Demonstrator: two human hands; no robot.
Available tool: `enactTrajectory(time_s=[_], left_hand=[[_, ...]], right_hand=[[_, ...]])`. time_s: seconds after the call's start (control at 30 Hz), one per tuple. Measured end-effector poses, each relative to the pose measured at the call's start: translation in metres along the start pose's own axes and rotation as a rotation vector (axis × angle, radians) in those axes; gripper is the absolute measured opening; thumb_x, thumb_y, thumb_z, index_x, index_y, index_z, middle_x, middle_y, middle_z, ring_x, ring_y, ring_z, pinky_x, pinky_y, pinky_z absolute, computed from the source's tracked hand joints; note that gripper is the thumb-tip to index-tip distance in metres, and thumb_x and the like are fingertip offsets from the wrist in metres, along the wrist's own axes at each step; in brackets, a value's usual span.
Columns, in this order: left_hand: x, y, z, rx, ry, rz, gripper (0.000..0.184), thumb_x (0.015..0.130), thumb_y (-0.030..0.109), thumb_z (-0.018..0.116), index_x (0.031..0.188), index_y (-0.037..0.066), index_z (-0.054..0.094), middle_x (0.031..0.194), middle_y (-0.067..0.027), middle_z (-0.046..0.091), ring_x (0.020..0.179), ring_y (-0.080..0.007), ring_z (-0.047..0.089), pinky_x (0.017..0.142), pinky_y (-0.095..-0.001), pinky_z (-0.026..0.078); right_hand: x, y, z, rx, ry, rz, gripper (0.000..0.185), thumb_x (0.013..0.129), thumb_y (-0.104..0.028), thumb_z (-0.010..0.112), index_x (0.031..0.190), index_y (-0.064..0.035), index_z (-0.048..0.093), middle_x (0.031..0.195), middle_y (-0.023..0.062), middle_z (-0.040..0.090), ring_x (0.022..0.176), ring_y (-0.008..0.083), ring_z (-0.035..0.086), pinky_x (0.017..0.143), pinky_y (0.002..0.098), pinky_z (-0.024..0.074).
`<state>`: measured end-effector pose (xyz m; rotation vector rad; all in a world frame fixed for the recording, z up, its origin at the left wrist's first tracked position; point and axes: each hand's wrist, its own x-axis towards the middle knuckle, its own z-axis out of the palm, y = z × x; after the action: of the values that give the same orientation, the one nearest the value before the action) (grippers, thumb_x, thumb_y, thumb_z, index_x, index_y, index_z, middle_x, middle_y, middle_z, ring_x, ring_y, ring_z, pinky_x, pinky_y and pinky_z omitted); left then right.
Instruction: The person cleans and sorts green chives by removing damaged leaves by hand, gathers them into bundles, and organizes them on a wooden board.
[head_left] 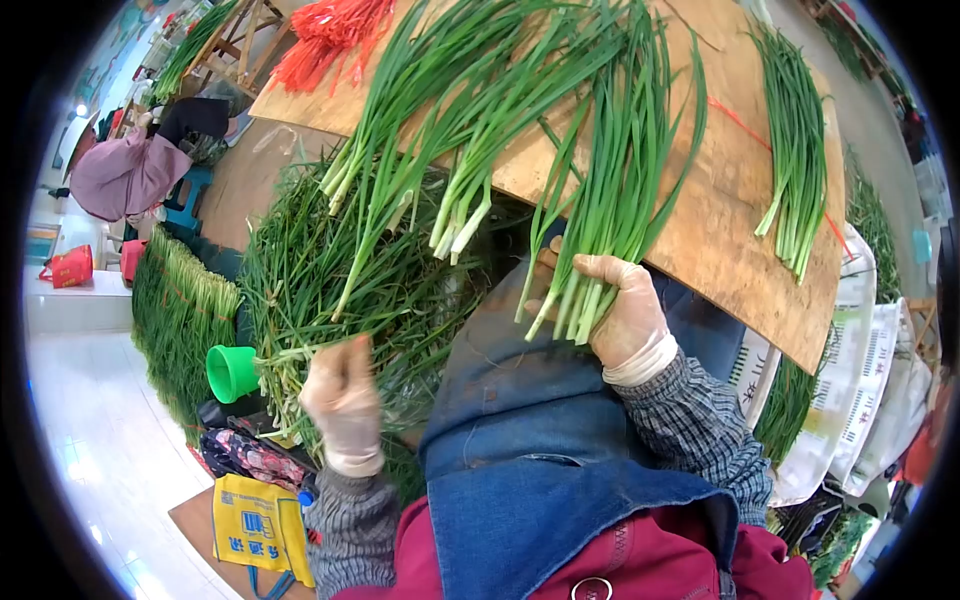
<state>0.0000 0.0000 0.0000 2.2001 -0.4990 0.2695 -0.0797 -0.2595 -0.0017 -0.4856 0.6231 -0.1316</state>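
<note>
My right hand (628,308), in a thin pale glove, is closed round the white stem ends of a bunch of Chinese chives (625,150). The leaves of that bunch lie back over the wooden board (700,200). My left hand (342,400), gloved too and blurred by motion, has its fingers drawn together above a heap of loose leaves and stalks (330,250). Whether a scrap is between its fingers I cannot make out. Beside the held bunch, more loose chives (455,110) spread over the board, their stem ends hanging past its near edge.
Another chive bunch (795,150) lies at the board's right, near a red tie. Red strips (325,45) are piled at the far left. Leftward stand a green cup (232,373), stacked chives (185,310), a yellow bag (258,530) and a bent-over person (135,165).
</note>
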Motion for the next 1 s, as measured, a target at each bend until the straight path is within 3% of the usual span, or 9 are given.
enactTrajectory(time_s=[0.17,0.23,0.37,0.43,0.57,0.63,0.7,0.9,1.0], left_hand=[[0.061,0.069,0.046,0.335,0.002,0.581,0.031,0.074,0.014,0.07,0.099,0.0,0.059,0.078,-0.0119,0.059,0.063,-0.0217,0.057,0.055,-0.0285,0.049],[0.073,0.078,0.064,0.619,-0.093,0.529,0.027,0.076,0.018,0.067,0.096,0.002,0.06,0.075,-0.0118,0.058,0.061,-0.0225,0.057,0.052,-0.0293,0.047],[0.073,0.061,0.062,0.532,-0.105,0.554,0.016,0.079,0.011,0.063,0.093,0.005,0.062,0.069,-0.0103,0.057,0.055,-0.0186,0.054,0.048,-0.029,0.042],[0.059,0.061,0.035,0.126,-0.057,0.484,0.012,0.077,0.005,0.064,0.089,0.004,0.064,0.068,-0.0083,0.057,0.052,-0.014,0.051,0.047,-0.0268,0.039],[0.025,0.028,-0.062,-0.07,-0.5,-0.331,0.009,0.073,0.006,0.068,0.081,0.002,0.068,0.067,-0.01,0.06,0.055,-0.0148,0.056,0.049,-0.0251,0.041],[-0.002,-0.039,-0.105,0.24,-0.64,-0.617,0.009,0.072,0.01,0.068,0.075,0.002,0.068,0.065,-0.0108,0.059,0.053,-0.0189,0.056,0.051,-0.0305,0.043],[-0.025,-0.087,-0.128,1.174,-0.752,-0.255,0.013,0.073,0.014,0.067,0.08,0.003,0.066,0.07,-0.0119,0.06,0.061,-0.0243,0.057,0.057,-0.0363,0.045],[0.023,0.011,-0.016,0.31,-0.185,0.223,0.026,0.077,0.013,0.067,0.101,0.003,0.061,0.086,-0.0143,0.063,0.078,-0.0268,0.06,0.069,-0.0331,0.048],[0.057,0.063,0.028,0.015,-0.413,-0.35,0.039,0.084,0.025,0.058,0.107,-0.006,0.057,0.087,-0.0147,0.064,0.074,-0.0184,0.061,0.066,-0.0274,0.048]], right_hand=[[0.007,0.016,0.01,0.203,-0.2,0.084,0.032,0.082,-0.011,0.048,0.109,0.0079,0.05,0.106,0.021,0.057,0.097,0.0338,0.057,0.084,0.0469,0.0479],[0.009,0.015,0.012,0.184,-0.234,0.095,0.035,0.081,-0.012,0.053,0.11,0.007,0.049,0.105,0.02,0.058,0.094,0.032,0.059,0.083,0.0442,0.0485],[0.014,0.017,0.013,0.089,-0.251,0.04,0.035,0.078,-0.009,0.057,0.109,0.0067,0.05,0.088,0.0142,0.061,0.08,0.0238,0.06,0.073,0.0393,0.0513],[0.011,0.012,0.016,0.062,-0.29,0.049,0.033,0.079,-0.008,0.057,0.108,0.0066,0.051,0.082,0.0119,0.06,0.075,0.0209,0.06,0.069,0.0376,0.0518],[0.001,0.004,0.035,0.06,-0.118,0.082,0.028,0.079,-0.007,0.055,0.104,0.0062,0.053,0.078,0.0091,0.058,0.064,0.018,0.057,0.066,0.0368,0.0516],[0.006,0.007,0.03,0.047,-0.144,0.05,0.027,0.08,-0.006,0.055,0.104,0.0051,0.053,0.077,0.0076,0.056,0.06,0.0147,0.054,0.061,0.0333,0.0489],[0.007,0.01,0.029,0.05,-0.182,0.01,0.026,0.08,-0.007,0.055,0.104,0.0044,0.054,0.076,0.0066,0.056,0.058,0.0129,0.052,0.059,0.031,0.0464],[0.006,0.007,0.031,0.077,-0.171,0.071,0.031,0.085,-0.014,0.054,0.109,0.004,0.049,0.066,-0.001,0.048,0.052,0.0082,0.04,0.051,0.0251,0.0337],[0.005,0.006,0.03,0.102,-0.169,0.076,0.028,0.084,-0.014,0.054,0.106,0.0035,0.052,0.066,-0.0006,0.048,0.051,0.0085,0.04,0.051,0.0253,0.0348]])
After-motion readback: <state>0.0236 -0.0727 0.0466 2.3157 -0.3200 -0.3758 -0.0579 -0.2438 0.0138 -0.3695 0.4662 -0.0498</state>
